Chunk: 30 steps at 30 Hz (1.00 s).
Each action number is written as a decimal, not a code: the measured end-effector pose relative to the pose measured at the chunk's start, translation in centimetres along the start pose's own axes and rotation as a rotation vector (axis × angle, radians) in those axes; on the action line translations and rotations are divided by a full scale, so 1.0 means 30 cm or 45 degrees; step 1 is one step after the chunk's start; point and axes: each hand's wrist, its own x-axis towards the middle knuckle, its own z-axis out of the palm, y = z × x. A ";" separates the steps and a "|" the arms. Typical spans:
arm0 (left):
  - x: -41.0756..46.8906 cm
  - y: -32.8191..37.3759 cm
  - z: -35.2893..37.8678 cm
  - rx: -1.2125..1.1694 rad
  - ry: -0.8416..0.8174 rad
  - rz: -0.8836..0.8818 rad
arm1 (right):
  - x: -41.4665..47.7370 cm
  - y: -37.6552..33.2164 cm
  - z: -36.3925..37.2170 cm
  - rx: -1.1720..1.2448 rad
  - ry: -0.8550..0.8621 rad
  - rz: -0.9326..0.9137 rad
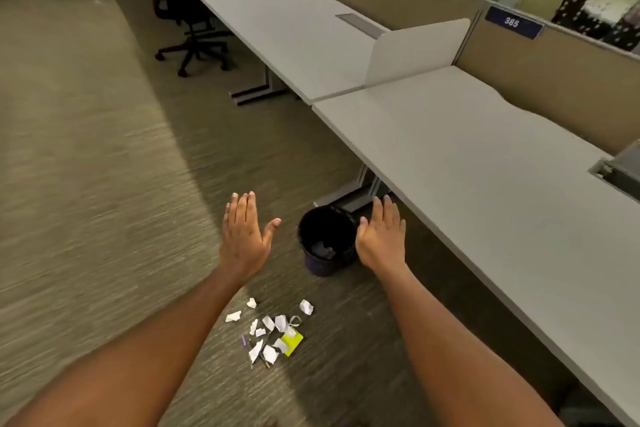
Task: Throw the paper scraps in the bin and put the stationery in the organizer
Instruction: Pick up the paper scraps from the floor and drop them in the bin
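Both my hands hang in the air with nothing in them — my left hand (244, 236) spread flat with the fingers (242, 208) together and the thumb out, my right hand (382, 236) likewise flat and wide, its edge just beside the rim of the bin (327, 241). The paper scraps (270, 333) lie in a loose scatter on the carpet floor (104, 184) below my wrists, near the bin, which stands by the leg of the table (485, 166) and already shows something crumpled inside. These scraps look featherlight, torn and partly crumpled, so I judge they will flutter away from any quick sweep; better to rake several together and pinch the heap from above, cupping underneath. Among them sits a yellow-green pad (292, 343) — sticky notes, I think — stiffer, best taken by its edges. A thin purplish thing (243, 340), perhaps a pen, lies at the heap's left; too small to tell. I see no organizer in view.
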 end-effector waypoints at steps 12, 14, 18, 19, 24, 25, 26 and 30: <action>0.070 -0.076 0.156 0.036 -0.073 -0.161 | 0.146 -0.062 0.236 0.075 -0.196 -0.098; 0.088 -0.081 0.190 0.046 -0.071 -0.185 | 0.178 -0.061 0.269 0.081 -0.224 -0.126; 0.127 -0.100 0.269 0.071 -0.070 -0.216 | 0.240 -0.054 0.348 0.076 -0.258 -0.169; 0.136 -0.109 0.291 0.064 -0.066 -0.233 | 0.255 -0.053 0.375 0.071 -0.252 -0.189; 0.137 -0.245 0.459 0.092 -0.097 -0.367 | 0.306 -0.032 0.593 0.101 -0.270 -0.244; 0.137 -0.274 0.498 0.102 -0.113 -0.379 | 0.314 -0.026 0.644 0.119 -0.273 -0.241; 0.137 -0.300 0.538 0.110 -0.128 -0.382 | 0.321 -0.020 0.691 0.137 -0.265 -0.237; 0.157 -0.389 0.697 0.099 -0.168 -0.376 | 0.348 -0.001 0.886 0.136 -0.208 -0.235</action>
